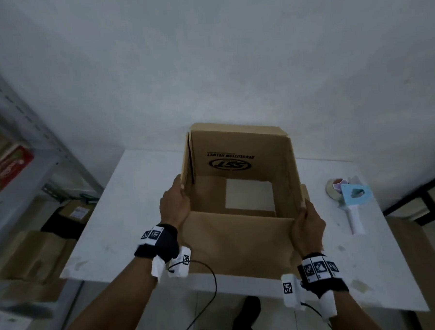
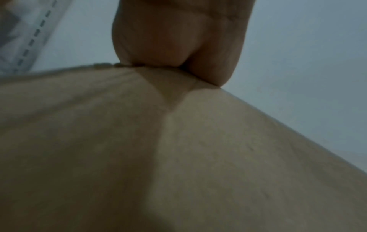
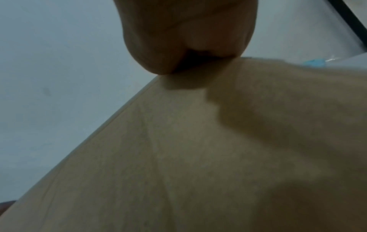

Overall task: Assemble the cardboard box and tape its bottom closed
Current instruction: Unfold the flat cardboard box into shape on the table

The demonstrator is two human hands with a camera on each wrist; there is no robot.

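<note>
Both hands clamp the cardboard box (image 1: 241, 204) at its near corners: left hand (image 1: 174, 205) on the near-left one, right hand (image 1: 307, 225) on the near-right. Box sits squared-up on the white desk (image 1: 127, 194), open end up, desk visible through the bottom gap. Risks: bottom flaps aren't closed, so lifting or flipping could let the box rack back into a parallelogram. Tape dispenser (image 1: 352, 203) lies to the right, so freeing the right hand for it leaves the left alone holding shape.
</note>
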